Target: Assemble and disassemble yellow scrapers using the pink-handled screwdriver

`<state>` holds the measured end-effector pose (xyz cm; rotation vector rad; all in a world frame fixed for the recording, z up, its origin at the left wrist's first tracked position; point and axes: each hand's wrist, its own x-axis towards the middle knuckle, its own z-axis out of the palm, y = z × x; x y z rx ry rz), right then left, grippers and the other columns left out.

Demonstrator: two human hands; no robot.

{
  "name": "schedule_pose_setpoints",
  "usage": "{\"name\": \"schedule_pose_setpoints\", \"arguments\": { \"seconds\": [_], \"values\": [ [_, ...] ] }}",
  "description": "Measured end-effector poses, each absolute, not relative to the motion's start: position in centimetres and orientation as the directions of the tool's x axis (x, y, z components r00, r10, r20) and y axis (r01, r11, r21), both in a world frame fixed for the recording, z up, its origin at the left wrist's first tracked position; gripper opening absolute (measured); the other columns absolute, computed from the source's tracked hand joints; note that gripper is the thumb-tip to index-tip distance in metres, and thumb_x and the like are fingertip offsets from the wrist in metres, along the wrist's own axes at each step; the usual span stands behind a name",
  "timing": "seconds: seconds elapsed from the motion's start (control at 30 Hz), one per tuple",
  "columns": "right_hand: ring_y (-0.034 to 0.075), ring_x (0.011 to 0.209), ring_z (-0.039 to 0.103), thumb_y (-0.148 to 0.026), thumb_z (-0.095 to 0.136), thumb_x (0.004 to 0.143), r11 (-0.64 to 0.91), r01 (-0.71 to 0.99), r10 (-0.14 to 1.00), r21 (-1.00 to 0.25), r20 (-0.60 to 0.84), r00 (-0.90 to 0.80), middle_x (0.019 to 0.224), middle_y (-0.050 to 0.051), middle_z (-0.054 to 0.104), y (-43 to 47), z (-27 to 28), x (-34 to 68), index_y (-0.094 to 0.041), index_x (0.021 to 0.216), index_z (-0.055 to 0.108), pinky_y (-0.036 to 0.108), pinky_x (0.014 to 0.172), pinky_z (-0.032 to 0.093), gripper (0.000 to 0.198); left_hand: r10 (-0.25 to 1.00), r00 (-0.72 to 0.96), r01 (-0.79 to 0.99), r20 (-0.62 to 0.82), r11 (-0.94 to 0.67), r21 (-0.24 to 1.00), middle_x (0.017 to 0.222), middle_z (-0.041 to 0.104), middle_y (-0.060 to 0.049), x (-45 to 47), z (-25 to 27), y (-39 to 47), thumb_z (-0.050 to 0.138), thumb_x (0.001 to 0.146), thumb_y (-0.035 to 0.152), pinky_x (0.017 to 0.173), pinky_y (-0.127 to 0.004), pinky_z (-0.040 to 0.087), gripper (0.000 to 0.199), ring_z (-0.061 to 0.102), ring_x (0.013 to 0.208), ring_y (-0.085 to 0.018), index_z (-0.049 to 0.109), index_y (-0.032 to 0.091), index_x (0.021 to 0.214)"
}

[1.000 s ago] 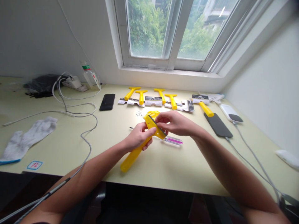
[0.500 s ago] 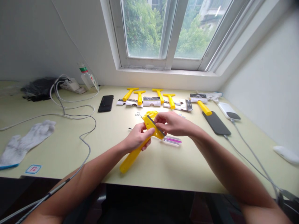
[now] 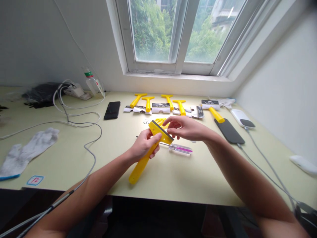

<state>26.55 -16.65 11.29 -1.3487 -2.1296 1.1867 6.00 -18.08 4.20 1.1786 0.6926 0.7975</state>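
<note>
My left hand [image 3: 143, 146] is closed around the neck of a yellow scraper [image 3: 141, 167], its thumb lying on the head. The scraper tilts, with its handle toward the table's front edge and a dark blade strip [image 3: 162, 131] along the head's upper right edge. Just right of that strip is my right hand [image 3: 189, 128], fingers loosely bent and apart, with nothing visible in them. Below it lies a screwdriver [image 3: 180, 149] with a clear and purple handle. Yellow pieces [image 3: 160, 121], partly hidden behind my hands, lie beside several small metal nuts or washers [image 3: 146, 121].
Several yellow scrapers [image 3: 182, 107] and printed packages [image 3: 160, 107] line the back. A black phone [image 3: 112, 110] lies left, a dark phone [image 3: 230, 131] and white power bank [image 3: 242, 118] right. Loose cables [image 3: 92, 148] and white gloves [image 3: 29, 148] occupy the left; a bottle [image 3: 94, 84] stands behind.
My right hand has come away from the blade edge and its fingers have opened. The scraper in my left hand has shifted slightly left, uncovering more of the screwdriver.
</note>
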Motion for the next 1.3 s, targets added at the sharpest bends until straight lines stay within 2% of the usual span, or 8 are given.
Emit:
{"name": "schedule_pose_setpoints", "arguments": {
  "seconds": [0.33,0.73,0.83,0.93,1.0,1.1,1.17,1.3],
  "values": [
    [0.012,0.067,0.06,-0.022,0.06,0.082,0.294,0.558,0.863,-0.776,-0.036,-0.505,0.078,0.0,0.066,-16.8,10.8,26.0,-0.018,0.112,0.06,0.024,0.062,0.047,0.029,0.847,0.528,-0.17,-0.067,0.183,0.968,0.062,0.05,0.006,6.1,4.2,-18.2,0.067,0.087,0.047,0.031,-0.016,0.036,0.035,0.045,0.042,-0.007,0.048,0.018,0.093],
    [0.013,0.07,0.061,-0.025,0.056,0.087,0.363,0.578,0.861,-0.731,0.027,-0.507,0.082,0.0,0.067,-17.0,10.3,25.7,-0.02,0.112,0.055,0.024,0.065,0.046,0.025,0.854,0.516,-0.155,-0.06,0.162,0.974,0.053,0.047,0.007,6.2,4.2,-18.2,0.066,0.087,0.047,0.031,-0.016,0.034,0.035,0.042,0.038,-0.007,0.047,0.019,0.092],
    [0.014,0.078,0.064,-0.027,0.056,0.088,0.412,0.596,0.869,-0.689,0.101,-0.484,0.088,0.002,0.069,-16.2,10.1,26.5,-0.021,0.111,0.058,0.026,0.07,0.049,0.024,0.866,0.498,-0.166,-0.048,0.15,0.975,0.051,0.047,0.007,5.9,4.2,-18.0,0.064,0.088,0.047,0.032,-0.016,0.034,0.033,0.04,0.037,-0.007,0.046,0.019,0.09],
    [0.017,0.086,0.066,-0.029,0.055,0.088,0.411,0.699,0.906,-0.586,0.175,-0.386,0.094,0.004,0.07,-14.4,9.5,28.8,-0.021,0.107,0.064,0.029,0.077,0.05,0.021,0.907,0.418,-0.206,-0.056,0.155,0.966,0.053,0.047,0.007,5.7,4.2,-17.5,0.067,0.085,0.046,0.032,-0.016,0.033,0.035,0.041,0.039,-0.007,0.044,0.019,0.086],
    [0.019,0.087,0.066,-0.026,0.056,0.087,0.324,0.823,0.945,-0.466,0.113,-0.308,0.092,0.005,0.071,-12.9,8.8,30.7,-0.02,0.102,0.067,0.031,0.079,0.049,0.02,0.931,0.36,-0.243,-0.065,0.16,0.957,0.056,0.046,0.007,5.6,4.2,-17.1,0.07,0.082,0.045,0.032,-0.016,0.033,0.037,0.042,0.04,-0.007,0.043,0.019,0.084],
    [0.021,0.086,0.067,-0.023,0.059,0.082,0.23,0.916,0.956,-0.328,-0.1,-0.276,0.095,0.007,0.073,-11.2,7.4,32.9,-0.02,0.098,0.072,0.031,0.075,0.049,0.02,0.945,0.318,-0.276,-0.081,0.174,0.945,0.059,0.045,0.007,5.7,4.1,-16.9,0.072,0.08,0.044,0.031,-0.015,0.033,0.038,0.042,0.041,-0.006,0.043,0.019,0.084],
    [0.02,0.083,0.067,-0.024,0.062,0.081,0.243,0.919,0.94,-0.311,-0.159,-0.303,0.095,0.007,0.073,-10.6,6.5,33.2,-0.02,0.097,0.073,0.03,0.072,0.048,0.021,0.943,0.319,-0.276,-0.091,0.184,0.943,0.06,0.045,0.007,5.8,4.1,-16.9,0.071,0.08,0.043,0.032,-0.015,0.034,0.037,0.042,0.04,-0.005,0.043,0.019,0.086],
    [0.021,0.083,0.065,-0.023,0.063,0.08,0.293,0.908,0.925,-0.3,-0.151,-0.348,0.096,0.007,0.073,-10.6,5.1,32.1,-0.021,0.099,0.073,0.029,0.07,0.045,0.021,0.938,0.333,-0.263,-0.094,0.188,0.946,0.062,0.045,0.007,5.9,4.1,-17.1,0.071,0.081,0.042,0.032,-0.015,0.033,0.036,0.042,0.04,-0.005,0.043,0.019,0.086]
  ]
}}
